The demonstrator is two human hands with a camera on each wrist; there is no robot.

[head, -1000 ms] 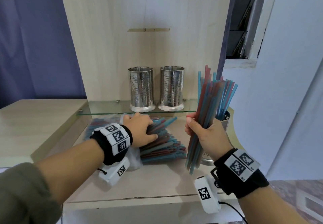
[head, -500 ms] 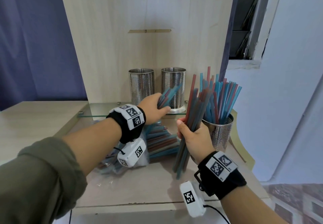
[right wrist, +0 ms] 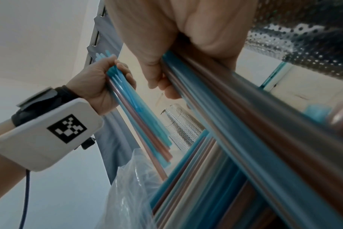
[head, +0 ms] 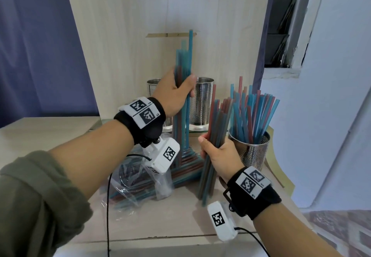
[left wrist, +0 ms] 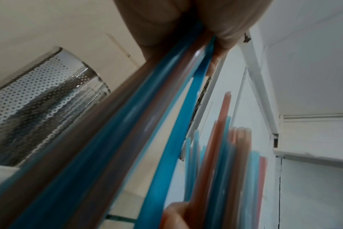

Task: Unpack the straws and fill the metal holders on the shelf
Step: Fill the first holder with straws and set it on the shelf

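Torn plastic bag (head: 138,188) lies near left, loose straws (head: 186,161) spilling rightward. Left hand (head: 173,92), fingers clamped on an upright straw bunch (head: 183,66), before two shelf holders (head: 201,104). Right hand (head: 221,157) clamps a second bunch (head: 215,134) beside the filled holder (head: 252,150), far right.

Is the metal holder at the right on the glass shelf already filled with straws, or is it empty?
Empty, as far as visible: no straws rise above the rim of the right shelf holder, unlike the lower holder, which is full of straws.
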